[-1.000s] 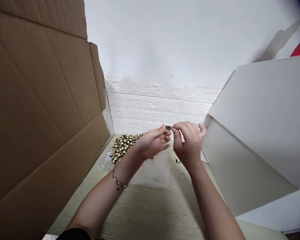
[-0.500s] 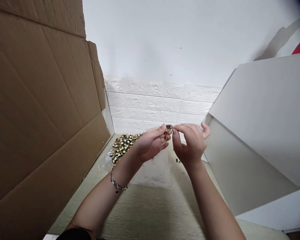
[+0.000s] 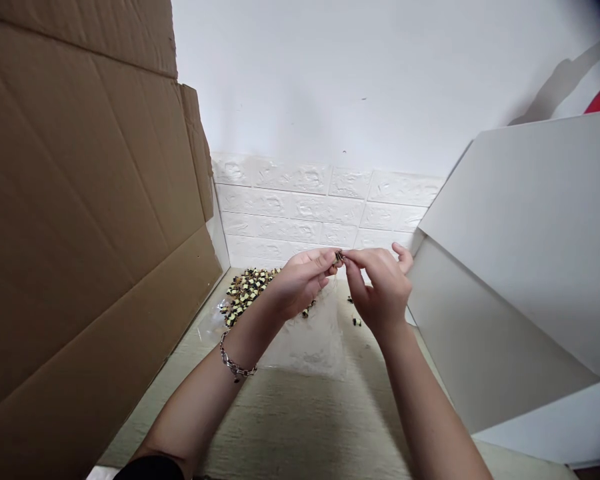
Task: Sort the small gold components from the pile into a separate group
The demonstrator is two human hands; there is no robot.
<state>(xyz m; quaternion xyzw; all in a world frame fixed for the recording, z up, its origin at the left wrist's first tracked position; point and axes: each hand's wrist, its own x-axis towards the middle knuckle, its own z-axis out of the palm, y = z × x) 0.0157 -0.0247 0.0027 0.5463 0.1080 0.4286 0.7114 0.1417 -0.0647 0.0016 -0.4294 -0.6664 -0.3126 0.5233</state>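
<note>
My left hand (image 3: 300, 283) is closed around a small black-and-yellow coil component (image 3: 338, 258), holding it between thumb and fingers with its dark end toward the right. The thumb and index finger of my right hand (image 3: 383, 287) pinch at that end, where there seem to be thin pins or a wire; the exact bit between the fingertips is too small to make out. Behind my left wrist lies a pile of similar coil components (image 3: 250, 290), yellow and black with orange-brown wires. A single coil component (image 3: 357, 322) lies on the table below my right hand.
A clear plastic bag (image 3: 305, 350) lies flat on the pale wooden table (image 3: 280, 413) under my hands. Tall brown cardboard (image 3: 95, 200) stands on the left, grey-white panels (image 3: 520, 253) on the right. A white brick-patterned wall (image 3: 305, 203) closes off the back.
The held component has tilted and sits lower in my left fingers, which have curled in more. My right fingers remain at its end, with the little finger slightly lower and further left.
</note>
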